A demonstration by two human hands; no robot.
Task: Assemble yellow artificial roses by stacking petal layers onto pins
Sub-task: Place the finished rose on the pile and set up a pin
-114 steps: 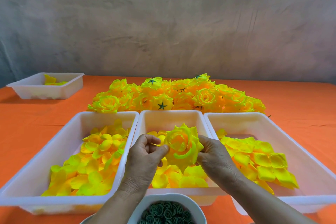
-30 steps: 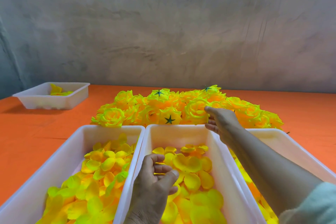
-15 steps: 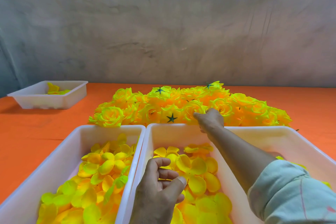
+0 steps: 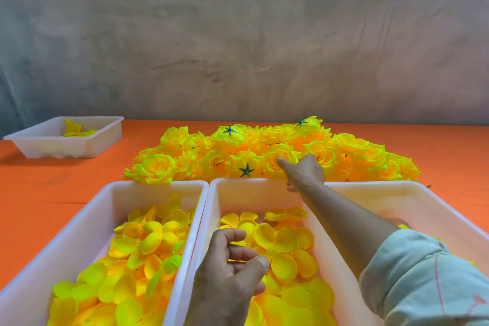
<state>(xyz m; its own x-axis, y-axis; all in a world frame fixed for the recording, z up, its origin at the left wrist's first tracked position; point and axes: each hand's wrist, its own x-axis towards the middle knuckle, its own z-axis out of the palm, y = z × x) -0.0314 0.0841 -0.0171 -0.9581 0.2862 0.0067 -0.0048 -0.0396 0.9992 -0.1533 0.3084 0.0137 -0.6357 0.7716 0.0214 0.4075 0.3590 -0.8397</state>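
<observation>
Step in hand: seemingly the hand-off of one finished rose to the heap, with a fresh one not yet begun.
Next move: likely a pull back of the far hand to the trays, then a clean pinch of a single petal layer from the loose ones; no pin to be seen anywhere in view.
Left hand (image 4: 230, 270): nearest, fingers loosely curled with thumb apart from them, nothing visible in the grip; hovering just above the petals, contact not clear.
Petal layers (image 4: 280, 243): directly beneath and just beyond the left hand, lying loose in the middle tray (image 4: 251, 193).
Left tray (image 4: 87, 219): beside the left hand on its outer side, heaped with smaller petals (image 4: 137, 246).
Right tray (image 4: 412, 201): under the right forearm and pale sleeve (image 4: 423, 278), contents mostly hidden.
Right hand (image 4: 304, 172): stretched past the far rim of the middle tray, index finger (image 4: 281, 161) straight and touching a rose (image 4: 277, 152); other fingers tucked under, holding nothing that shows.
Rose pile (image 4: 357, 156): just beyond the right hand on the orange bench (image 4: 53, 188), some blooms flipped with green star backs up.
Far tray (image 4: 53, 148): well apart to the left of both hands, a few yellow pieces inside.
</observation>
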